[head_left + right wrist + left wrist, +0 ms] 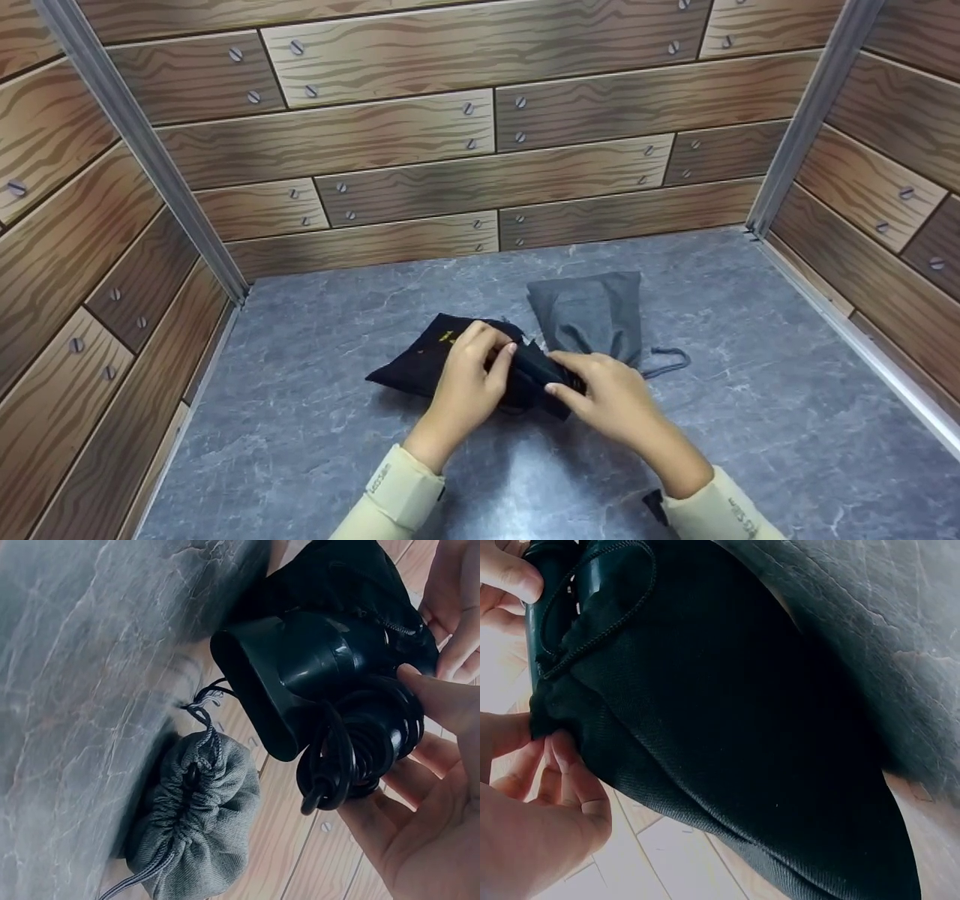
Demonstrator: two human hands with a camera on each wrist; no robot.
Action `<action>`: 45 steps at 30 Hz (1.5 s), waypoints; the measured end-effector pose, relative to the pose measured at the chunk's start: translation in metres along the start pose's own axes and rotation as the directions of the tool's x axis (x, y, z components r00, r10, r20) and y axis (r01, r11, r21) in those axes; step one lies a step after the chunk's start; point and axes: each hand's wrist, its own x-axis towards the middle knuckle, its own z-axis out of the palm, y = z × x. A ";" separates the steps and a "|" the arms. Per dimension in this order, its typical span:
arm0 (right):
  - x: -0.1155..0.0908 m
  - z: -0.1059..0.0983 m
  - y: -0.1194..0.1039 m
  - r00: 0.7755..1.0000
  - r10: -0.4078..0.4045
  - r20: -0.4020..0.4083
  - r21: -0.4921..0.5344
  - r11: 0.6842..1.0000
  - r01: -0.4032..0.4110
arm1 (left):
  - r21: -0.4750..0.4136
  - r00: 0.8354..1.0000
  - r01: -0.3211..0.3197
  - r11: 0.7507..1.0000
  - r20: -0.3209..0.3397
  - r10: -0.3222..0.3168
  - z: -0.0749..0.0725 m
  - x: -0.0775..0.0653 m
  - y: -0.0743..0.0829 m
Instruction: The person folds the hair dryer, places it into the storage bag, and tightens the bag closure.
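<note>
A black drawstring bag with small yellow marks lies on the grey surface, its mouth toward the right. From that mouth sticks out a black hair dryer with a wide flat nozzle; the rest of it is hidden in the cloth. My left hand pinches the bag's rim between thumb and fingers, as the left wrist view shows. With my right hand I grip the dryer at its black coiled cord, thumb on one side and fingers on the other. The bag's drawstring hangs in a loose loop.
Just behind my right hand lies a grey drawstring bag, gathered shut, its cord trailing right. Wood-patterned walls enclose the marbled grey tabletop at the back and both sides, with metal strips at the corners.
</note>
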 end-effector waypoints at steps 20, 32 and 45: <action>-0.003 0.013 0.000 0.935 -0.229 -0.272 -0.249 0.955 0.162 | -0.072 0.984 0.019 0.997 -0.177 -0.032 0.006 -0.001 -0.004; -0.001 0.018 0.004 0.882 -0.330 -0.336 -0.321 0.921 0.223 | -0.083 0.973 0.062 0.995 -0.215 -0.079 0.002 0.003 -0.005; 0.004 0.025 0.000 0.896 -0.325 -0.304 -0.345 0.914 0.214 | -0.082 0.997 -0.025 0.996 -0.073 0.019 0.003 -0.001 -0.004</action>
